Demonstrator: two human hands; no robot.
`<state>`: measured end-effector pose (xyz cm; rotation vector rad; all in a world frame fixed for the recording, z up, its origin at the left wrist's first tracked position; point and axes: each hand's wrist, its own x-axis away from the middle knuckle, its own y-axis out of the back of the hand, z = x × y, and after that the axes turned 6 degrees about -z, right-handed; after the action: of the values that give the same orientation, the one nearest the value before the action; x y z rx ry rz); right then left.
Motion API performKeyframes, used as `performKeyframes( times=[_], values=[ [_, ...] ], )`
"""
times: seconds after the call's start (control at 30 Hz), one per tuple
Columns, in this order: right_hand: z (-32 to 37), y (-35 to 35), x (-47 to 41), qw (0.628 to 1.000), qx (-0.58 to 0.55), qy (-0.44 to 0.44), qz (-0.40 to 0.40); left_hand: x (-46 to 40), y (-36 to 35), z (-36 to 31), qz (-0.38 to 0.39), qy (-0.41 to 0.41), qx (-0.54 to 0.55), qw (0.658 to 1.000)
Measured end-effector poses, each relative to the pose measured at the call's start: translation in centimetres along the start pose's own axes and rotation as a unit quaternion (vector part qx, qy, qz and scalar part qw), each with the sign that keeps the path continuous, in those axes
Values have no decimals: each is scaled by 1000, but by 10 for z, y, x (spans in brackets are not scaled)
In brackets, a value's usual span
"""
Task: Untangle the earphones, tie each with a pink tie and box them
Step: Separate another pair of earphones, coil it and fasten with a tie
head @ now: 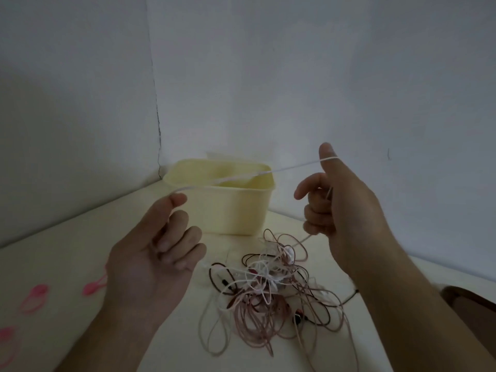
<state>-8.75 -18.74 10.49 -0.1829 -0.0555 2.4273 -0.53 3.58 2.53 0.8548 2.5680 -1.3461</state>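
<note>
Pink silicone loop ties [35, 298] lie far left on the cream tabletop [67, 253], another pink tie [94, 287] just beside the left wrist; more sit at the lower left edge, blurred.

Left hand [150, 253], palm up, pinches a thin white earphone cord [241, 176] between thumb and forefinger; other fingers loosely curled. The cord runs taut, up and right, across the front of a pale yellow plastic box [228, 208], open-topped, standing near the wall corner. Nothing seen inside it.

Below and right of the box: tangled heap of earphone cables [268, 288], white, dusty pink and dark strands interlaced, resting on the table between the forearms.

Right hand [338, 210] raised, cord looped over the thumb tip, remaining fingers curled round the strand, which drops from the fist into the heap.

Handling judgement: cords light, limp, thin, apt to snag and tighten into knots if pulled hard; joints at earbuds and plug likely fragile. Best hold is on the cable itself close to the heap, feeding it out slowly. Untangling looks early; no earphone tied yet.
</note>
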Motion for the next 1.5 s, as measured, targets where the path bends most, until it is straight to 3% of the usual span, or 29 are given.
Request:
performKeyframes(
  times=[0.07,0.13,0.23,0.3,0.37,0.4,0.47,0.6,0.8,1.0,1.13,1.23,1.37,1.5],
  values=[
    [-3,2,0,983,139,114,-46,-1,-2,-2,-17,-9,-16,1000],
    [-4,6,0,929,260,243,-104,-2,-5,-4,-66,-37,-62,995],
    [-4,10,-2,891,278,333,-132,-5,-4,-2,-145,-103,-142,974],
    [-3,10,-5,932,191,285,-115,-7,-2,2,-178,-134,-175,959],
    [1,9,-5,992,22,112,-57,-9,0,7,-199,-147,-200,948],
    [2,9,-5,999,-37,17,-14,-9,0,8,-205,-148,-208,945],
    [0,10,-6,993,-18,-97,65,-9,2,10,-216,-148,-214,941],
    [-9,13,-14,971,129,-121,158,-11,9,8,-230,-142,-210,940],
    [-6,15,-11,949,38,-150,274,-10,4,13,-227,-127,-228,938],
    [-12,9,-7,948,-31,5,318,-8,2,15,-236,-112,-249,933],
    [0,-17,-12,947,114,164,253,-8,3,16,-242,-112,-263,927],
    [-15,-4,-17,898,194,347,190,-7,4,17,-251,-116,-281,919],
    [-17,15,-9,884,192,401,141,-8,5,17,-269,-126,-295,908],
    [-6,12,-8,935,-22,312,170,-8,7,18,-292,-143,-347,880]
  ],
)
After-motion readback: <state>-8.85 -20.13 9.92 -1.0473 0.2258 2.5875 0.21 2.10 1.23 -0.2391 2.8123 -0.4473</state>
